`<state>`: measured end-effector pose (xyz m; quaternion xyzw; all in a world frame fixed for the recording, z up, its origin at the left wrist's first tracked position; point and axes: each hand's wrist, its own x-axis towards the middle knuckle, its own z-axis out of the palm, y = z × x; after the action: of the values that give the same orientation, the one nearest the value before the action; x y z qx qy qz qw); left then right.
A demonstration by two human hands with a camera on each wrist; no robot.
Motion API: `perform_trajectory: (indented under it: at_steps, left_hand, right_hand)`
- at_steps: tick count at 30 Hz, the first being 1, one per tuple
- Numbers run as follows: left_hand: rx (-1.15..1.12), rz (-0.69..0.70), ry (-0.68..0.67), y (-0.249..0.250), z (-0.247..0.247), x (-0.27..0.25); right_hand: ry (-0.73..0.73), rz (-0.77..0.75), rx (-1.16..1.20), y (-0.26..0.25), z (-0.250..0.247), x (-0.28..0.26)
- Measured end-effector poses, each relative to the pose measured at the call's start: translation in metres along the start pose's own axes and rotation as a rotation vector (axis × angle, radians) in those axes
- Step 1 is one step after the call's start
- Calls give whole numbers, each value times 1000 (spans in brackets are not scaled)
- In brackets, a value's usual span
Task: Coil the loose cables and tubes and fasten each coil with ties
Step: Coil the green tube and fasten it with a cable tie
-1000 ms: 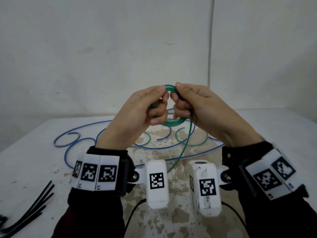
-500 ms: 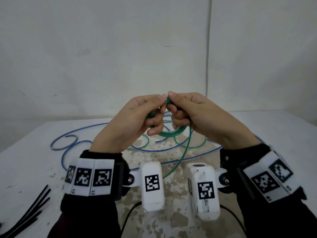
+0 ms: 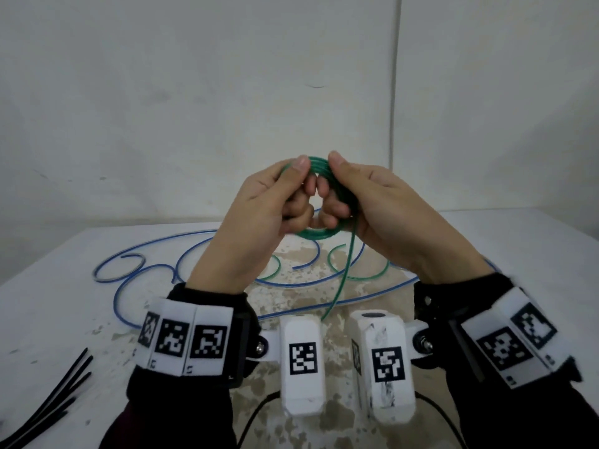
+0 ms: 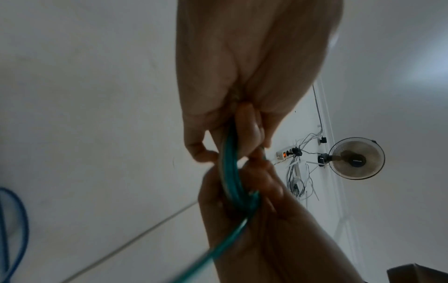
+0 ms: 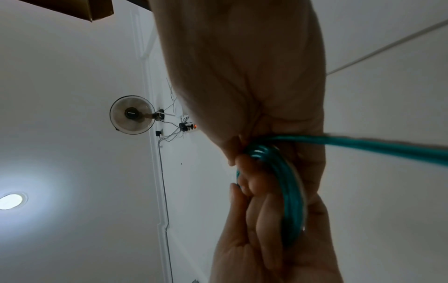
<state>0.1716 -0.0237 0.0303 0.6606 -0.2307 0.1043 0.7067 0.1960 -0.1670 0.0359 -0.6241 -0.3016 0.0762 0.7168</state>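
Both hands were up off the table, clamped on one small green coil (image 3: 316,234). Left hand (image 3: 259,218) pinched the coil's upper left arc between thumb and curled fingers; right hand (image 3: 379,205) pinched the upper right arc the same way, thumbs nearly meeting at the top. Several turns of green tube were stacked together in the grip, as the wrist views showed.

Progress, judged from the layout: the green tube was partly wound only. A loose green tail (image 3: 340,280) hung down from the right-hand side of the grip toward the table (image 3: 64,286), and more green curves (image 3: 359,276) lay on the table below the hands, so winding probably wasn't finished. Whether those curves join the held tube couldn't be told.

No tie was on the coil. The black ties (image 3: 55,396) lay untouched in a bunch, well down and to the left of the grip, near the table edge.

The blue tube (image 3: 146,254) was wholly loose, sprawled in big loops on the table under and to the left of the hands. Not started.

Left to do, by my read: finish winding the green, keep it pinched with one hand, fetch a tie, cinch it; then coil and tie the blue. Early stage, with no coil fastened in view.
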Motion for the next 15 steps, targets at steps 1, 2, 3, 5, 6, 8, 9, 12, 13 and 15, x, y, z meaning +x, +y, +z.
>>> perform_trajectory:
  at_steps: [1, 2, 3, 5, 6, 8, 9, 12, 13, 15]
  left_hand:
    - [-54, 10, 52, -1, 1, 1]
    - [-109, 9, 84, -2, 1, 3]
    - [-157, -12, 91, -3, 1, 4]
    - [-209, -105, 36, -3, -1, 4]
    - [-202, -152, -7, -2, -4, 3]
    - [-114, -193, -63, -2, -8, 0]
    - [-55, -183, -69, -2, -9, -1]
    - [-12, -74, 1, -5, -5, 0]
    - [-57, -39, 47, -7, -3, 2]
    - [-154, -22, 88, -8, -1, 5]
  right_hand:
    - [11, -7, 16, 1, 0, 0]
    - [17, -15, 27, 1, -1, 1]
    - [19, -22, 29, 2, -2, 1]
    - [10, -26, -3, 2, -5, 0]
    - [-1, -21, -33, 2, -7, 0]
    - [-31, -3, -90, 3, -8, -1]
    - [-41, 9, -101, 4, -7, -1]
    - [16, 46, -32, 7, -3, 3]
    - [40, 52, 8, 7, -3, 4]
    - [41, 57, 83, 7, -5, 5]
